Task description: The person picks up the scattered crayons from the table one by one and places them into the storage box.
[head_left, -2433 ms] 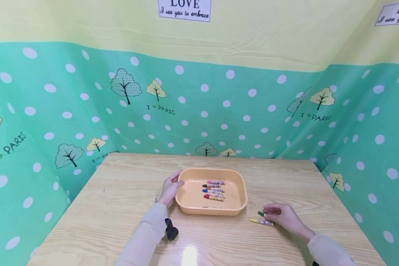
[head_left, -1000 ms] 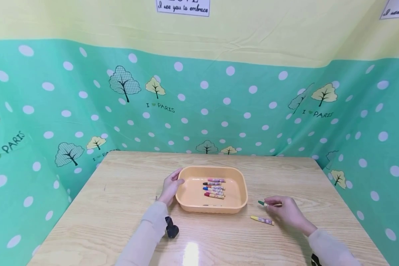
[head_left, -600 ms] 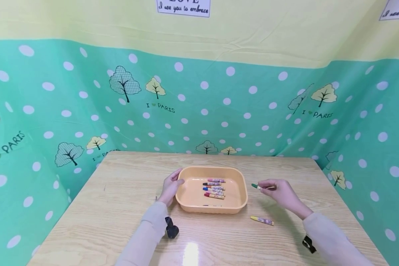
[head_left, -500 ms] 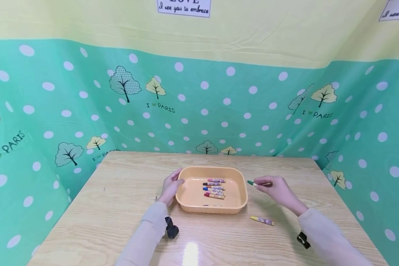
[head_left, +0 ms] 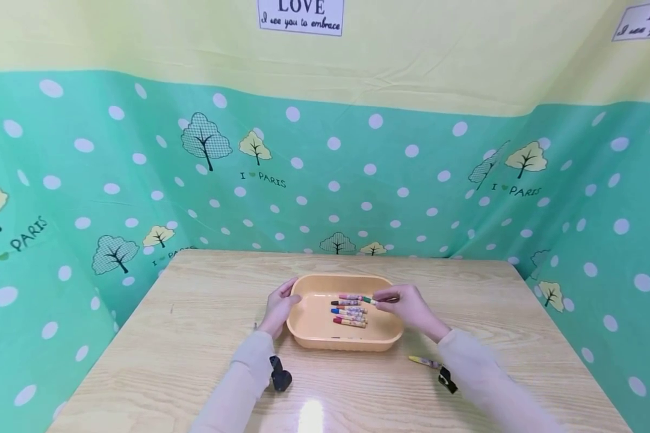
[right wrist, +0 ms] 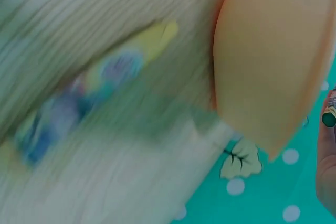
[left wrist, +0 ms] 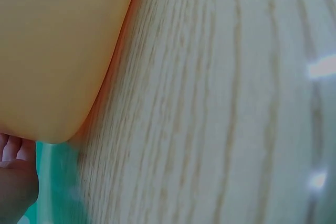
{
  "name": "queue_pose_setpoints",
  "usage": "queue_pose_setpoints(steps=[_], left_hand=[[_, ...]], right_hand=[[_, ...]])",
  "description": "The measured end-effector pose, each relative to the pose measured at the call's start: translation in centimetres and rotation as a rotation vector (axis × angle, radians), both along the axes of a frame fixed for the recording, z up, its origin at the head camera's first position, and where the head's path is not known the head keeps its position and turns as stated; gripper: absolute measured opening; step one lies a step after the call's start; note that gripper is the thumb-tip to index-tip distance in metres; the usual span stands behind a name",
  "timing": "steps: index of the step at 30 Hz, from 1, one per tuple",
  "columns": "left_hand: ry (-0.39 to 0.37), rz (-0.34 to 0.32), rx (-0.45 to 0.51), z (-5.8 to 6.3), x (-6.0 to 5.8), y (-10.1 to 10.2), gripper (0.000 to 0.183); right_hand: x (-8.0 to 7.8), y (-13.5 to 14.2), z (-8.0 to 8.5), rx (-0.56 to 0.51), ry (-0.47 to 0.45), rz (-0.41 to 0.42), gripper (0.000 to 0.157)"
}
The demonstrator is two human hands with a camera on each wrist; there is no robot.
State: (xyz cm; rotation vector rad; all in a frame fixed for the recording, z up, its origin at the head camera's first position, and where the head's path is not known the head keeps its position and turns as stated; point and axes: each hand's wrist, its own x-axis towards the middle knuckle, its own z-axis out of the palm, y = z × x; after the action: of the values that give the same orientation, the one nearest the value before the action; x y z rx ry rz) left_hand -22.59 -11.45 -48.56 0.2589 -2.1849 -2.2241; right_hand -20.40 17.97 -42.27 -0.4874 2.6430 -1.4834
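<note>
An orange plastic basin (head_left: 309, 337) stands on the table, with several crayons (head_left: 349, 323) lying side by side in it. My left hand (head_left: 279, 308) grips the basin's left rim, thumb over the edge. Over the basin's right part, my right hand (head_left: 408, 308) pinches a green crayon (head_left: 368, 300) between thumb and fingers, its tip pointing left near the pink crayon (head_left: 349, 296). A yellow crayon (head_left: 424, 361) lies on the table in front of the basin's right corner, partly covered by the right wrist's camera. The right wrist view shows that yellow crayon (right wrist: 100, 82) close up, blurred.
The wooden table (head_left: 211, 288) reaches back to a green and yellow curtain (head_left: 330, 180), which also hangs at both sides. Black wrist cameras (head_left: 280, 376) hang beneath both sleeves. The basin's outer wall (left wrist: 58, 51) fills the upper left of the left wrist view.
The right hand has lifted the green crayon off the table beside the yellow one and carried it left over the basin. My left hand has stayed on the rim.
</note>
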Motion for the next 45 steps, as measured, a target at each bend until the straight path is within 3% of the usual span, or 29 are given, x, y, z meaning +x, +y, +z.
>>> queue_pose_setpoints(steps=[6,16,25,35,45], left_hand=[[0.006,0.013,-0.005,0.0,-0.1,0.1,0.053],[0.003,0.01,-0.002,-0.1,-0.2,0.1,0.053],[0.074,-0.006,0.003,-0.2,0.5,0.2,0.053],[-0.001,0.028,-0.002,-0.2,-0.1,0.3,0.054],[0.008,0.028,0.008,0.0,-0.1,0.1,0.056]], right_hand=[[-0.4,-2.5,-1.2,-0.047,-0.036,0.05,0.025],[-1.3,-4.8,-3.1,-0.033,-0.069,0.085,0.02],[-1.2,-5.4,-4.0,-0.062,-0.168,0.114,0.021],[-1.7,-5.6,-4.9,-0.063,-0.158,0.152,0.02],[-1.9,-5.7,-5.2,-0.075,-0.174,0.147,0.018]])
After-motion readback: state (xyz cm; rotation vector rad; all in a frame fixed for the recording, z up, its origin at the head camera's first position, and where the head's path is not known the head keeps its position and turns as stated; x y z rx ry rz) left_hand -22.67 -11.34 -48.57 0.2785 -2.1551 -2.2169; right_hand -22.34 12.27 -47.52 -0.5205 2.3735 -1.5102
